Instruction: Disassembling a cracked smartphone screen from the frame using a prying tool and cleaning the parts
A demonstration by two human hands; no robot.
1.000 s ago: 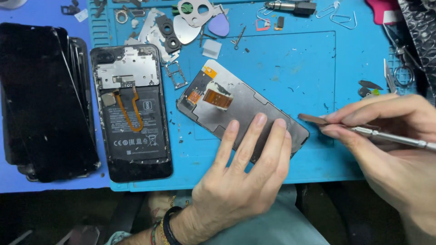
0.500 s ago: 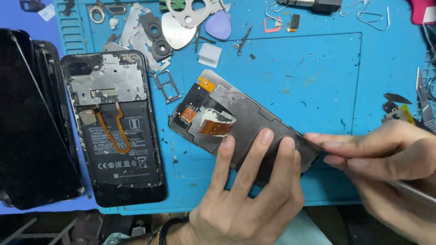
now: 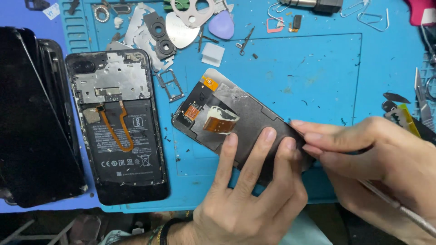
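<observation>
Your left hand lies flat at the lower centre of the frame, 3 fingers pressing down on the detached screen panel, which lies tilted on the blue mat at mid-frame. Your right hand, at the lower right, pinches the panel's right edge while gripping a thin metal tool. An opened phone lies at the left, well apart.

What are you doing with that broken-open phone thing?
A person works over a blue mat. The left hand presses three fingers flat on a loose phone screen panel lying back side up. The right hand pinches the panel's edge and holds a thin metal tool. An opened phone lies to the left.
</observation>
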